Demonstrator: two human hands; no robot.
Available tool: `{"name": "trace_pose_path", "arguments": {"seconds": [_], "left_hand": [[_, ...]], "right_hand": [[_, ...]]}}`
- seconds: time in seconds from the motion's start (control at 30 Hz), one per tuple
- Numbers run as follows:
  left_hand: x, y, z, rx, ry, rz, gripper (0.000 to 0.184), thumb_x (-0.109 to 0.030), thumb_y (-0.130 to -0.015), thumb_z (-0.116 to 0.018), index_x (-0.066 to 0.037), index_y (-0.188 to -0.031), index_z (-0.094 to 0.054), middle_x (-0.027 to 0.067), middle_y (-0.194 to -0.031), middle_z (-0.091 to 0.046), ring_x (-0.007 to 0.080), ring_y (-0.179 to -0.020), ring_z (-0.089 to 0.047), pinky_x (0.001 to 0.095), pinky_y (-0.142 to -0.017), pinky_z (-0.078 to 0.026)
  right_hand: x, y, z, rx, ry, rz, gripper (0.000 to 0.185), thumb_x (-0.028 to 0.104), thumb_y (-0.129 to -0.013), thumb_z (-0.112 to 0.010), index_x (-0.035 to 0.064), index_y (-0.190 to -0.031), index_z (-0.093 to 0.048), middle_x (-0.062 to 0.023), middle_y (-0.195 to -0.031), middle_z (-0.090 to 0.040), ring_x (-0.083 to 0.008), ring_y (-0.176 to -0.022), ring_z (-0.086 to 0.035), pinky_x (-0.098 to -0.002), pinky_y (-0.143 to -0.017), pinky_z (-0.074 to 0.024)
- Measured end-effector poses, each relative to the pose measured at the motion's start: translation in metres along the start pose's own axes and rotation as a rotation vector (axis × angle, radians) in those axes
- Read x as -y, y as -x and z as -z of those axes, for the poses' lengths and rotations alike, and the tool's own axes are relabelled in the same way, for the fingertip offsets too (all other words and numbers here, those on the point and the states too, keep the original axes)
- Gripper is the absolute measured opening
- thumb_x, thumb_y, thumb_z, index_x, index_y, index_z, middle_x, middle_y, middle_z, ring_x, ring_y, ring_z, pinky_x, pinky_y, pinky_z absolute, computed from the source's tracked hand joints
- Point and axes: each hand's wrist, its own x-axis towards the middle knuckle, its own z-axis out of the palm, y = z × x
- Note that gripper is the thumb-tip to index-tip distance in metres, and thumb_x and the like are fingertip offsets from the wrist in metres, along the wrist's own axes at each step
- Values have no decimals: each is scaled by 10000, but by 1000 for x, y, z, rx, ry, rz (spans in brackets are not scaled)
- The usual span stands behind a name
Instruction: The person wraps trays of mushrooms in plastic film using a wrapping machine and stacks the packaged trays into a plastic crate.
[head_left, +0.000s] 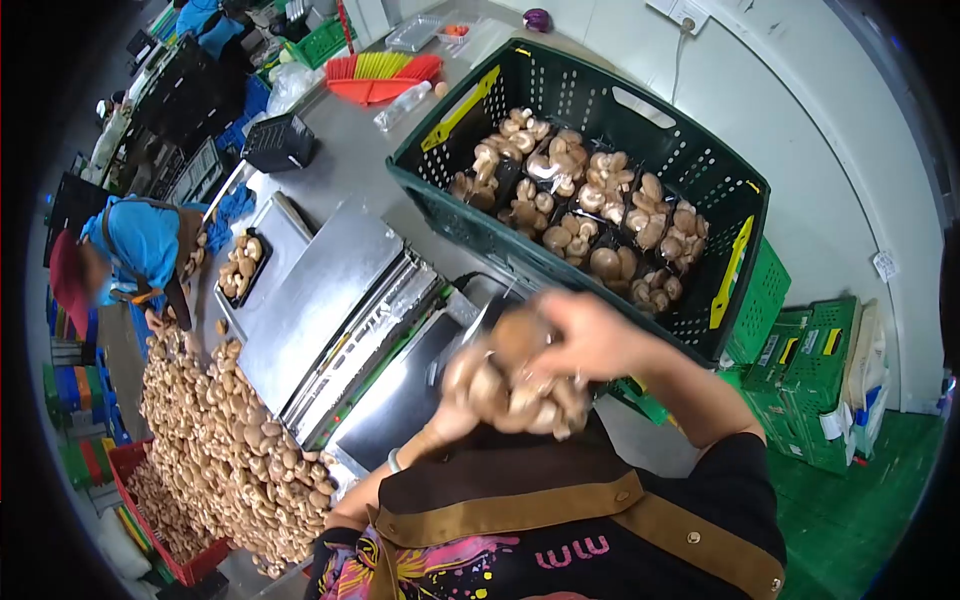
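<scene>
1. Your dark brown cloth apron with tan straps (500, 475) lies nearest, over a black printed shirt (720, 480).
2. Your left hand (455, 418), its wrist ringed by a pale band (394, 460), grasps a bunch of brown, round-capped mushrooms (515, 392) in front of the apron.
3. Your right hand (592, 335) bends against the bunch's other side; blur hides your fingertips, so I cannot tell whether they grip or merely touch.
4. Beyond it, at the right edge of the grey metal worktop (350, 150), stands a dark green perforated plastic crate (450, 215) holding mushroom packs (560, 160).
5. To your left are a silver, flat-topped metal machine (320, 280) and, along the worktop's left edge, a loose brown mushroom heap (250, 440).
6. At that heap's far end, a co-worker in blue (150, 245) bends forward.
7. Near the worktop's far edge lies a red-and-yellow broom head (380, 80).
</scene>
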Motion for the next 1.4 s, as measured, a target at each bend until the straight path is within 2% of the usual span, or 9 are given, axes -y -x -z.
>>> {"name": "trace_pose_path", "arguments": {"seconds": [0.07, 0.13, 0.53, 0.67, 0.77, 0.87, 1.07, 1.2, 1.4], "left_hand": [[-45, -12, -9, -337, -100, 122, 159, -38, -975, -532, -40, -1133, -556, 80, -1032, -657, 135, -840, -625, 260, -780, -498], [-49, -10, 14, -495, -53, 106, 147, -62, -974, -546, -41, -1119, -560, 76, -1035, -654, 125, -814, -613, 253, -764, -486], [-52, -9, 51, -756, 107, 119, 75, -91, -970, -569, -52, -1035, -570, 64, -963, -640, 117, -796, -591, 259, -757, -469], [-49, 0, 61, -777, 141, 135, 76, -94, -969, -574, -52, -1032, -572, 64, -966, -639, 121, -798, -587, 258, -757, -470], [-58, 14, 72, -770, 138, 139, 85, -98, -964, -582, -48, -1033, -577, 67, -965, -645, 124, -804, -594, 262, -762, -477], [-83, 41, 103, -791, 26, 109, 104, -118, -962, -588, -39, -1030, -588, 65, -959, -652, 126, -816, -605, 273, -783, -489], [-169, 129, 263, -1154, -298, -288, 256, -233, -970, -590, -20, -1112, -609, 63, -1024, -651, 131, -868, -604, 269, -817, -479], [-205, 178, 403, -1552, -464, -250, 513, -382, -1001, -517, -20, -1362, -490, 95, -1260, -594, 191, -1077, -570, 329, -927, -450], [-212, 194, 550, -1525, -289, -33, 638, -512, -978, -490, -7, -1367, -494, 113, -1287, -575, 210, -1145, -540, 324, -993, -408]], "right_hand": [[-4, -3, 50, -465, -414, -277, 424, 188, -866, -713, 9, -1213, -549, -95, -1071, -657, -155, -981, -629, -315, -876, -517], [-32, -26, 92, -729, -776, -8, 386, 148, -901, -673, 27, -1234, -520, -78, -1090, -643, -146, -982, -630, -318, -858, -528], [-315, -138, 10, -960, -1162, -547, 581, 238, -864, -757, 104, -1328, -435, -55, -1295, -562, -242, -1186, -534, -473, -1017, -372], [-289, -133, 18, -762, -1039, -552, 695, 325, -827, -789, 109, -1355, -393, -76, -1342, -507, -280, -1208, -498, -485, -964, -414], [-287, -112, 49, -587, -692, -817, 741, 392, -779, -817, -4, -1257, -411, -123, -1100, -588, -260, -836, -625, -481, -782, -532], [-268, -102, 60, -810, 411, -420, 452, 267, -755, -833, 25, -969, -517, -72, -820, -526, -199, -746, -552, -333, -696, -466], [-152, -187, 63, -650, 41, -152, 96, 27, -922, -627, 49, -949, -538, 40, -776, -488, -4, -662, -413, -165, -565, -344], [-33, -288, -6, -491, -60, 54, 92, 76, -934, -634, 46, -973, -556, 28, -822, -526, -23, -686, -466, -176, -582, -392], [-34, -468, -173, 169, -87, 68, 304, 232, -956, -621, 6, -1150, -563, -110, -1054, -655, -169, -933, -646, -291, -833, -493]]}}
